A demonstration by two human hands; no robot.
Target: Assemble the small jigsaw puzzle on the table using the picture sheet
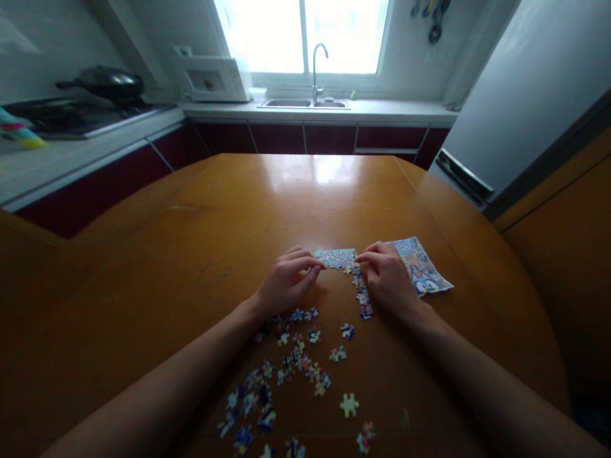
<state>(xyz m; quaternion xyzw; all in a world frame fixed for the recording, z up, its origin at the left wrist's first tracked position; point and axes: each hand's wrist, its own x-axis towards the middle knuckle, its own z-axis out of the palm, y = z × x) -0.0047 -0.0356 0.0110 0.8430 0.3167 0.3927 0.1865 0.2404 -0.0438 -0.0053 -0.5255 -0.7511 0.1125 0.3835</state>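
Note:
A partly joined jigsaw puzzle (pixel 335 257) lies on the table, with a pale blue strip across its top and a narrow column of pieces running down its right side. My left hand (pixel 289 280) is at the strip's left end, thumb and forefinger closed at its lower corner. At the upper right corner, the bent fingers of my right hand (pixel 387 275) grip the puzzle's edge. Beside that hand, and partly behind it, lies a creased printed picture sheet (pixel 422 267). Loose puzzle pieces (pixel 303 362) are scattered between my forearms, and a yellowish piece (pixel 349 405) lies apart from them.
The brown wooden table (pixel 229 210) has a rounded edge. Beyond it are a counter with a sink (pixel 286 103) and tap (pixel 315 73), and a white microwave (pixel 212 79). A dark pan (pixel 109 83) sits on the stove at left. A fridge (pixel 529 95) stands at right.

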